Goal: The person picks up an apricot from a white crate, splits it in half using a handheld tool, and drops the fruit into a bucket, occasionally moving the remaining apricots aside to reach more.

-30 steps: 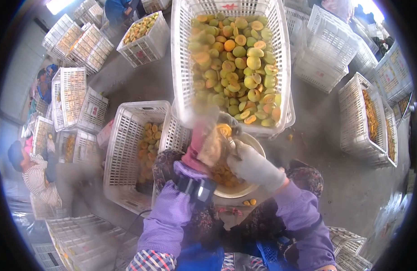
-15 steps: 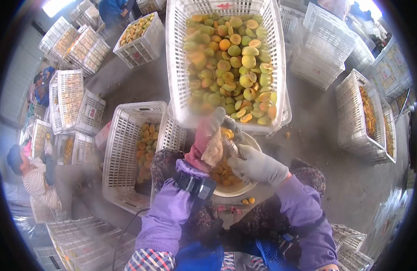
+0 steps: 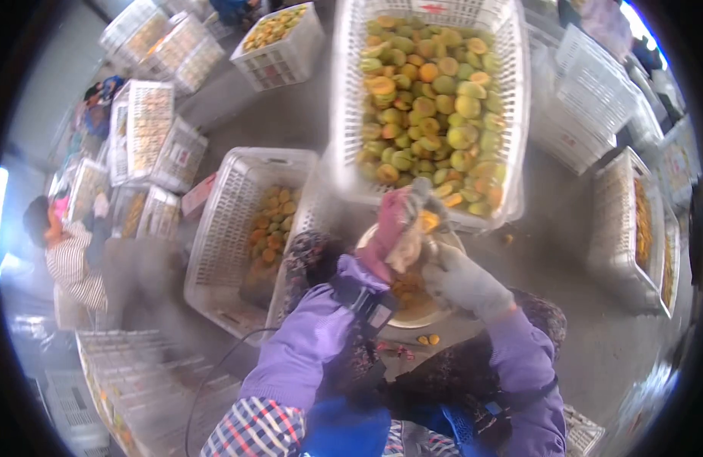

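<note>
My left hand point(image 3: 395, 228), in a pink and grey glove with a pale cloth patch, is closed around an orange-yellow apricot piece point(image 3: 428, 222) above a pale basin point(image 3: 412, 325). Close beside it, to the right, my right hand point(image 3: 469, 283) in a grey-white glove is closed on a small metal tool, now mostly hidden and blurred. Cut orange apricot pieces point(image 3: 408, 293) lie in the basin. Just beyond my hands stands a white crate point(image 3: 347, 107) of green-yellow apricots point(image 3: 431, 114), many halved.
Another white crate point(image 3: 207, 251) at my left holds more apricots point(image 3: 274, 221). Two small fruit pieces point(image 3: 428, 340) lie below the basin. Crates with orange fruit point(image 3: 642, 221) stand at right. A person in a striped top point(image 3: 76, 255) sits at far left.
The whole view has shifted, so the crates and my hands appear further right. Both hands stay together over the basin, and the metal tool shows less clearly than before.
</note>
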